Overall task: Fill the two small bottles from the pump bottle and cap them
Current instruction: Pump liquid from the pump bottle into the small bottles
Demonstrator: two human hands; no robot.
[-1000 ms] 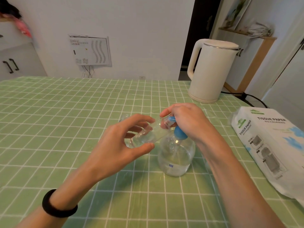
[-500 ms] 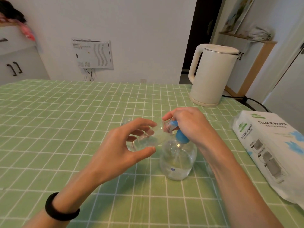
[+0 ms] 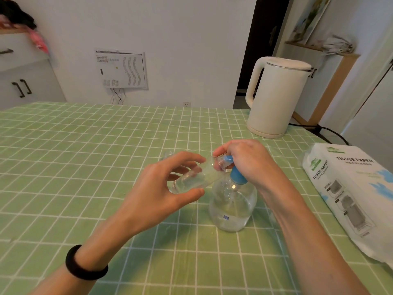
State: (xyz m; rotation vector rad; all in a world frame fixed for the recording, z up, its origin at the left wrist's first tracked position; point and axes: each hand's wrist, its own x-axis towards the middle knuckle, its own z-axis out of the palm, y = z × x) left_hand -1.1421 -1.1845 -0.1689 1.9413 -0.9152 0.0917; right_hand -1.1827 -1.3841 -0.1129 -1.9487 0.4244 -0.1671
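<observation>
While the left hand (image 3: 161,188) still pinches the small clear plastic bottle (image 3: 191,179), tilted mouth-to-spout, the right hand (image 3: 248,160) stays curled over the blue pump head (image 3: 236,176) of the round clear pump bottle (image 3: 232,207) on the green-checked desk (image 3: 85,156), so filling likely continues.

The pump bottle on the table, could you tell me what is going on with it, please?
A person is filling a small bottle from the pump bottle, which stands on the green table. The left hand holds the small bottle tilted, its open mouth at the blue pump, which the right hand grips from above. The small bottle is not yet capped.
</observation>
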